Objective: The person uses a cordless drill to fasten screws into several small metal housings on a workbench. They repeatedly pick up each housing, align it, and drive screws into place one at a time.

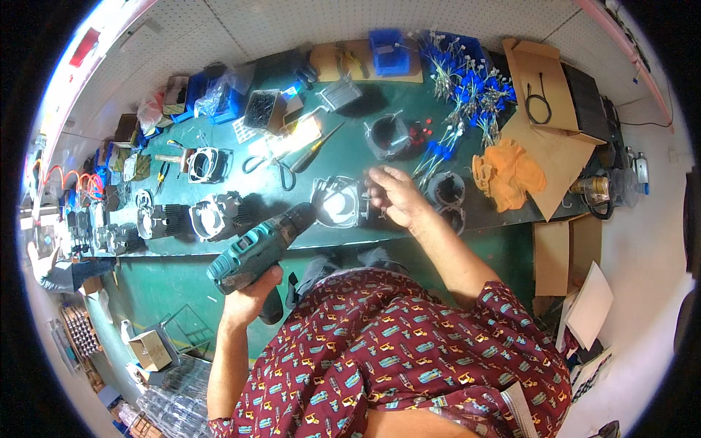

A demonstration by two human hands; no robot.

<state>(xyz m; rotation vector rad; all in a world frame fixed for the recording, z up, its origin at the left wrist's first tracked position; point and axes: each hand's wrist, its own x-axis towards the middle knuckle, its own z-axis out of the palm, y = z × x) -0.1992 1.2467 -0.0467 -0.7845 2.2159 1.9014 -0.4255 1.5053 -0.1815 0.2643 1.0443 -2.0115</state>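
Observation:
My left hand (252, 298) is wrapped round the grip of a teal and black cordless drill (252, 252). The drill's front end points up and right, close to a silver cast metal housing (338, 202) at the table's front edge; whether they touch I cannot tell. My right hand (396, 197) is at the right side of that housing, its fingers curled together. Anything between those fingers is too small or hidden to make out. Just right of this hand, two dark-cored round metal parts (446, 190) stand on the table.
More metal housings (213, 217) line the front edge leftward. Scissors (281, 172), a screwdriver (314, 152) and a round metal ring part (388, 136) lie behind. Blue-and-white wire bundles (467, 91), orange gloves (509, 174) and cardboard (544, 157) fill the right. Another person's hand (44, 260) shows far left.

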